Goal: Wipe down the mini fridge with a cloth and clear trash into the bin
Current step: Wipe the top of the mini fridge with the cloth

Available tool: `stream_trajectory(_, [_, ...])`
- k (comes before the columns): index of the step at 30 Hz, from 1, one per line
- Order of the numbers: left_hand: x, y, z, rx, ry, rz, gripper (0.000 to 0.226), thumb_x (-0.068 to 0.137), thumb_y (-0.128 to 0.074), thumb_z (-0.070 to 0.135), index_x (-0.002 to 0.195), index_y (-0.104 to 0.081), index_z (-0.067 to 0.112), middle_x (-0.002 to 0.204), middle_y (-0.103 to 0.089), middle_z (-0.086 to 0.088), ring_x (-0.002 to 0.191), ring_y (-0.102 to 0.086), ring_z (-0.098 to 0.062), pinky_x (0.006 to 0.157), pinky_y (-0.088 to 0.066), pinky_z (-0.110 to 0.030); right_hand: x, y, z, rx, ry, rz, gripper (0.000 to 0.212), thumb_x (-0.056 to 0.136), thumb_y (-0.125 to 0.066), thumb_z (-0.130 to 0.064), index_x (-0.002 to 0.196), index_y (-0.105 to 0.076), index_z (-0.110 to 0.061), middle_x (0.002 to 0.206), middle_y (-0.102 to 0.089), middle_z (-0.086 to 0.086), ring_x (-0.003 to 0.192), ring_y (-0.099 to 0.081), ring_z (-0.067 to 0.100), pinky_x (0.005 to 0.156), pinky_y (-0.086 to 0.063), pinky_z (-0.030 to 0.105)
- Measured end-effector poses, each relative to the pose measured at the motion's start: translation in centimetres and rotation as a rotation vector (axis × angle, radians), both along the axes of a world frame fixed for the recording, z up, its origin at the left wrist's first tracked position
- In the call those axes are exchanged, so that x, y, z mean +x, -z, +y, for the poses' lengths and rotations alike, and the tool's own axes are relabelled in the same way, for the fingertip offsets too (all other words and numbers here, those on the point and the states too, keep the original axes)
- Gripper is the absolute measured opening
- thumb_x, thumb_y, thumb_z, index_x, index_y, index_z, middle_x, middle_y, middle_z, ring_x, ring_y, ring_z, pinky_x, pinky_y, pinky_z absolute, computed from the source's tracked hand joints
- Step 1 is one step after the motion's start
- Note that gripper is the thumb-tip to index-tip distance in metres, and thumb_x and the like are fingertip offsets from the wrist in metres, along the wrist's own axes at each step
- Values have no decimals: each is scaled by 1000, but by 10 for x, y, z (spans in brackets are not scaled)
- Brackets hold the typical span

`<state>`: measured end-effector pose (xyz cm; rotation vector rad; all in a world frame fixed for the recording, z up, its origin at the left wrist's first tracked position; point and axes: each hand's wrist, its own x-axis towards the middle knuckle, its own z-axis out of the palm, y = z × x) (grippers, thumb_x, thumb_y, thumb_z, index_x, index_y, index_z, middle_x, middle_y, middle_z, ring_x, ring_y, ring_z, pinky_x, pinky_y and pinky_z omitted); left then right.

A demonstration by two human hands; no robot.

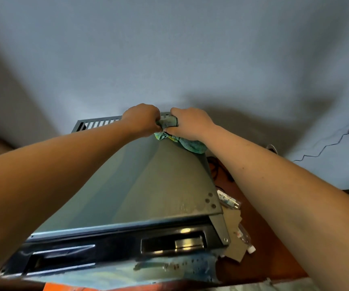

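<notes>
The mini fridge [148,185] fills the middle of the head view, seen from above, with a grey top and a dark glossy door edge toward me. A crumpled teal cloth [188,143] lies at the far end of the top, near the rear vent slats [100,123]. My left hand [143,120] grips one bunched end of the cloth. My right hand [188,123] grips the cloth beside it, and the rest of the cloth hangs out below that hand. Both arms reach forward over the fridge top.
Right of the fridge, on the brown floor, lie pieces of cardboard [233,238], a plastic wrapper [228,199] and a small bottle [247,241]. A dark cable [215,166] runs behind them. A pale wall [169,49] stands just behind the fridge.
</notes>
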<state>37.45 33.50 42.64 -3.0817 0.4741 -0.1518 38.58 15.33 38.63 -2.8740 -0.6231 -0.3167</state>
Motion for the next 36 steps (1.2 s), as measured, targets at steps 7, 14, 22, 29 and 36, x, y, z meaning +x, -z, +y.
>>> stream_trajectory(7, [-66, 1, 16, 2, 89, 1, 21, 79, -70, 42, 81, -67, 21, 73, -62, 1, 68, -59, -17, 51, -39, -24, -85, 2, 8, 21, 22, -11, 43, 86, -54, -71, 92, -41, -30, 79, -55, -8, 71, -56, 22, 53, -38, 34])
stream_trajectory(14, [-136, 3, 27, -34, 121, 48, 23, 82, -70, 43, 94, -68, 23, 84, -66, 1, 76, -62, -21, 65, -56, -34, -164, 5, 20, 36, 85, -45, 43, 84, -53, -72, 87, -43, -30, 76, -56, -8, 68, -56, 22, 52, -36, 33])
stream_trajectory(22, [-212, 9, 60, -118, 62, -49, 21, 86, -64, 34, 104, -64, 24, 93, -65, -1, 82, -61, -25, 62, -51, -32, -225, 0, 51, 63, 72, -28, 44, 84, -54, -73, 85, -44, -30, 74, -55, -10, 66, -54, 15, 51, -34, 32])
stream_trajectory(29, [-263, 1, 127, -356, -150, -168, 22, 83, -62, 22, 105, -63, 21, 100, -64, -4, 85, -60, -27, 62, -45, -33, -235, -39, 116, 146, -148, 218, 41, 79, -72, -60, 99, -51, -30, 81, -57, -8, 69, -55, 12, 53, -32, 32])
stream_trajectory(36, [-320, -1, 178, -614, -505, -312, 40, 81, -56, 11, 120, -54, 22, 115, -58, -4, 98, -61, -28, 76, -49, -37, -242, -56, 191, 186, -357, 401, 77, 71, -75, -61, 136, -50, -28, 107, -57, -7, 88, -61, 14, 79, -54, 37])
